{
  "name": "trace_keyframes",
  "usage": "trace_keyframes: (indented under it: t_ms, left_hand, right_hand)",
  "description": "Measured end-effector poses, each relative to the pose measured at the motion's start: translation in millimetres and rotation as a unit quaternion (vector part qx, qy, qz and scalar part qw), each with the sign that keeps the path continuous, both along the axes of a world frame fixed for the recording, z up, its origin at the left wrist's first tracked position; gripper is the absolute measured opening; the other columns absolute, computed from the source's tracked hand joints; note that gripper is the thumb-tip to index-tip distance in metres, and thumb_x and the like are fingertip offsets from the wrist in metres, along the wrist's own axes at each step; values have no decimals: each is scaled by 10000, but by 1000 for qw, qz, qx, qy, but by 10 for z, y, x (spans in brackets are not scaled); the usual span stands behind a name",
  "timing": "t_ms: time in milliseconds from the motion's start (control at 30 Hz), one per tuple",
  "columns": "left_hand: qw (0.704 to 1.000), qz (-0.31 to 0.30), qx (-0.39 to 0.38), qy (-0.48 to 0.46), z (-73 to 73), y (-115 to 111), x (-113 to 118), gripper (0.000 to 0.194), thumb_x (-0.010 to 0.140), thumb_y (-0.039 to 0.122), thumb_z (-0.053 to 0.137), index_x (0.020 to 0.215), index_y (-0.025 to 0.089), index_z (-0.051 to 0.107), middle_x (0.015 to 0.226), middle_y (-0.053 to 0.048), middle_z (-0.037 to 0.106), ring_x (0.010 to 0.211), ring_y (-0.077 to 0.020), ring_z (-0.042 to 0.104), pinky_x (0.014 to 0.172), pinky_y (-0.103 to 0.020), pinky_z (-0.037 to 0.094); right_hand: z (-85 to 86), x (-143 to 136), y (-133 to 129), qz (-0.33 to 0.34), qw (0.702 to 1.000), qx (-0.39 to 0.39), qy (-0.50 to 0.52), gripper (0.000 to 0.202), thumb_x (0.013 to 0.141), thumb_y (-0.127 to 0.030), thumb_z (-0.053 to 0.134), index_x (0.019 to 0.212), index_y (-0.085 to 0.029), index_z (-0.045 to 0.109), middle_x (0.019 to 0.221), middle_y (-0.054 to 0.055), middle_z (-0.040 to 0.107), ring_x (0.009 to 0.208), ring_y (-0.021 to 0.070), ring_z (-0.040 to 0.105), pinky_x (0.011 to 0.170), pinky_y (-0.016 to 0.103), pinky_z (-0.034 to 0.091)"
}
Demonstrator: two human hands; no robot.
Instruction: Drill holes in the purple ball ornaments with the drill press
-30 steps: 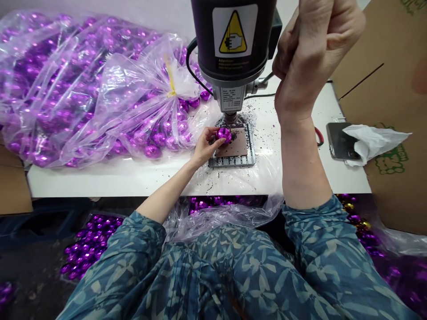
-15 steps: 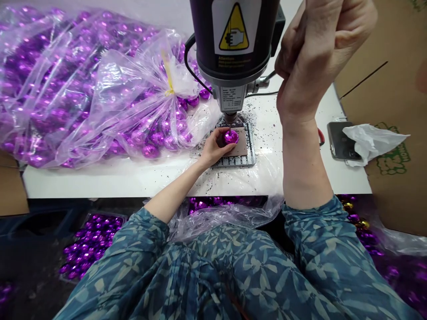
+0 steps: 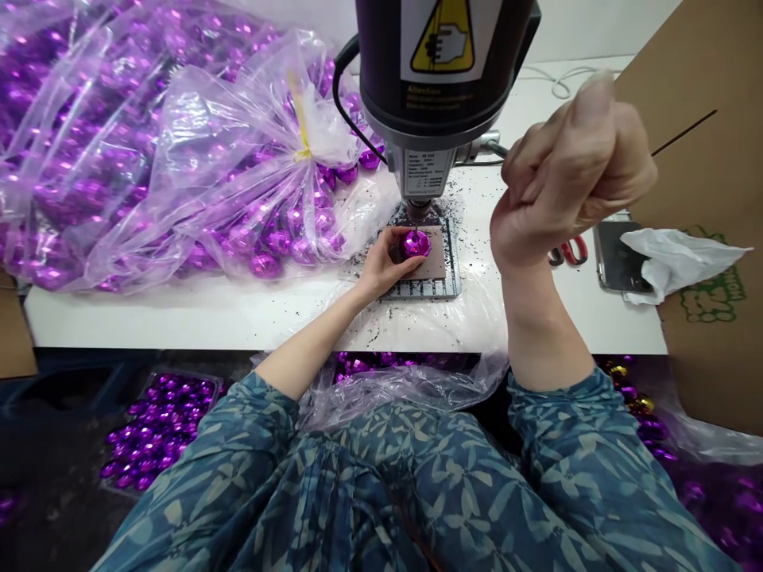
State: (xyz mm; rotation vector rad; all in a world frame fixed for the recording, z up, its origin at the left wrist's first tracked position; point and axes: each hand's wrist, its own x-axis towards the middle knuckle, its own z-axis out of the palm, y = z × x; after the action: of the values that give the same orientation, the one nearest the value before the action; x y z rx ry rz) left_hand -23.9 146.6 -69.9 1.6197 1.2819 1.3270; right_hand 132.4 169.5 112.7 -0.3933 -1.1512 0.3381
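Left hand: the left hand (image 3: 381, 266) lies on the drill table, fingers closed round a purple bauble (image 3: 415, 243), pinning it directly under the spindle; judged a steadying hold so the round piece cannot roll or spin
Purple bauble: sits on a brown backing board (image 3: 430, 258), which lies on the slotted metal drill table (image 3: 444, 287); the board appears placed to spare the metal beneath
Right hand: the right hand (image 3: 566, 179) is raised at the right of the machine, clenched in a fist on the feed lever (image 3: 493, 148); only a short metal stub shows, the gripped end lies inside the fist
Bench drill: the head of the bench drill (image 3: 444, 63) hangs over the bauble, its chuck (image 3: 417, 210) just above it; whether the bit touches the bauble cannot be told, as the tip is too small to make out
Drill head top: cut off by the upper edge, the warning label seen only in part
Swarf: dark chips (image 3: 470, 238) lie scattered on the white bench round the drill table
Stock: clear plastic bags of purple baubles (image 3: 179, 159) lie at the left, near the holding hand
Below bench: a tray of purple baubles (image 3: 158, 429) at lower left; more beneath plastic sheet at the lap, partly hidden
Right side: red-handled scissors (image 3: 569, 252), a phone (image 3: 617, 258) half covered by white tissue (image 3: 673, 258), and a cardboard box (image 3: 709, 159) cut off at the edge
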Motion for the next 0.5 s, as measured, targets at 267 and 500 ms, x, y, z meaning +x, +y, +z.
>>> trace_keyframes:
  t_ms: [267,500]
  left_hand:
    - [1000,-6,12,5,-42,-9,-11,595,865,488,912,1294,240,583,1288,-108,762,1184,-264,770,1035,-438,640]
    - [1000,-10,13,3,-41,-4,-6,576,870,460,911,1285,235,581,1277,-111,767,1183,-268,771,1055,-452,636]
  right_hand:
    - [-291,3,230,-132,991,-4,-17,741,962,-816,450,643,-212,163,580,-28,21,452,30,128,476,301,189]
    - [-480,114,222,-94,995,-11,-44,746,998,-725,486,627,-200,107,534,-32,32,449,40,152,511,312,203]
